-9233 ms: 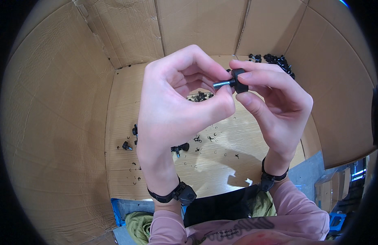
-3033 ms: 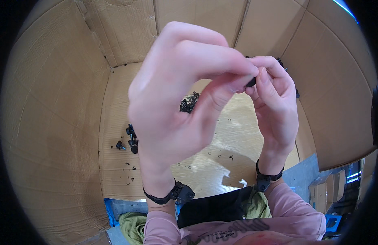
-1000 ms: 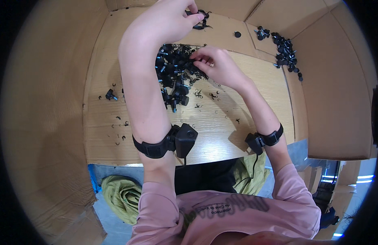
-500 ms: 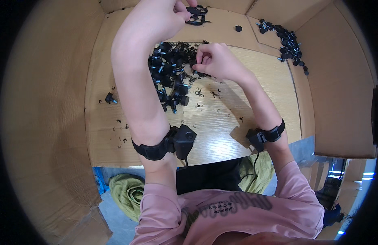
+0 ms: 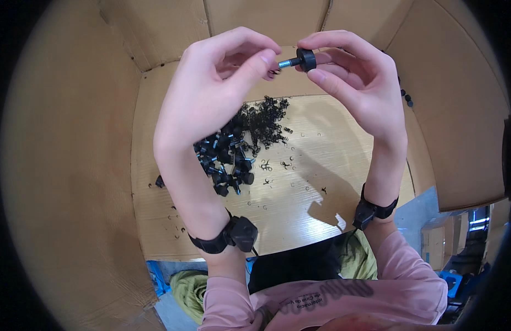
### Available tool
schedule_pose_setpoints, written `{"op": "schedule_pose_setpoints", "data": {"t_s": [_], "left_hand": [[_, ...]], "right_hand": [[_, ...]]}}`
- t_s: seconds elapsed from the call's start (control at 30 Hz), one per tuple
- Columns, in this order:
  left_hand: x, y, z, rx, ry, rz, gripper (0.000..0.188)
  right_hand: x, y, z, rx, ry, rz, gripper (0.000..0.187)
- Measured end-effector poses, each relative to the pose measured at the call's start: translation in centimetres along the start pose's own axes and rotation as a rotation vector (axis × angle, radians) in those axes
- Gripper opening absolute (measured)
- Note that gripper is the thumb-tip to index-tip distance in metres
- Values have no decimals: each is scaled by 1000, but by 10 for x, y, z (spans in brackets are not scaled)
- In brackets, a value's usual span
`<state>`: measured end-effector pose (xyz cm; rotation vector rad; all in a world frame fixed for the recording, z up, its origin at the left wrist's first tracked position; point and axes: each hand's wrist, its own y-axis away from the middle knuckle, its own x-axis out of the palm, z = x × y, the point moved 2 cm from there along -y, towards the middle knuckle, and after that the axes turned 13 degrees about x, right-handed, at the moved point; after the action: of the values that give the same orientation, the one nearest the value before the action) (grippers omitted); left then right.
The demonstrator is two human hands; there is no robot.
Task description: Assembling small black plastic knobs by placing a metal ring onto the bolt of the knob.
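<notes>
My right hand (image 5: 374, 91) grips a black round-headed knob screw (image 5: 306, 60) by its head between thumb and fingers, up above the board. Its shaft points left, black near the head and bare metal thread toward the tip. Facing it, my left hand (image 5: 208, 91) is closed in a pinch close to that tip. A small dark bit shows at the left fingertips, too small to name. Below the left wrist lies a heap of similar knob screws (image 5: 228, 168), partly hidden by my forearm. Beside it spreads a pile of tiny black parts (image 5: 265, 124), some coiled like springs.
Small C-shaped clips (image 5: 285, 165) lie scattered over the wooden board (image 5: 299, 220). Cardboard walls (image 5: 465, 110) stand around the work area. More knobs (image 5: 407, 99) sit at the far right, mostly behind my right hand. Each wrist carries a strapped black device (image 5: 241, 234).
My right hand has risen from the pile and now holds a knob screw up. My left hand has come back from the far edge to meet it. The view has tilted.
</notes>
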<state>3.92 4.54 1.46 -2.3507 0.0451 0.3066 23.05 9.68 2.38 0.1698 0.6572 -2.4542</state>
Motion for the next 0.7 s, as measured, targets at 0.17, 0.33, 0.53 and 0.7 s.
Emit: {"op": "schedule_pose_setpoints", "data": {"t_s": [0.17,0.33,0.53,0.7], "left_hand": [[16,-3,-29,120,107,42,26],[21,-5,-38,202,-28,14,25],[26,-5,-39,213,-12,-17,23],[33,-4,-43,186,-11,-7,24]], "right_hand": [[-9,10,14,72,-94,-9,32],[-10,14,18,78,-137,20,30],[-10,18,20,105,-227,-7,28],[-15,22,21,169,-252,-21,27]]}}
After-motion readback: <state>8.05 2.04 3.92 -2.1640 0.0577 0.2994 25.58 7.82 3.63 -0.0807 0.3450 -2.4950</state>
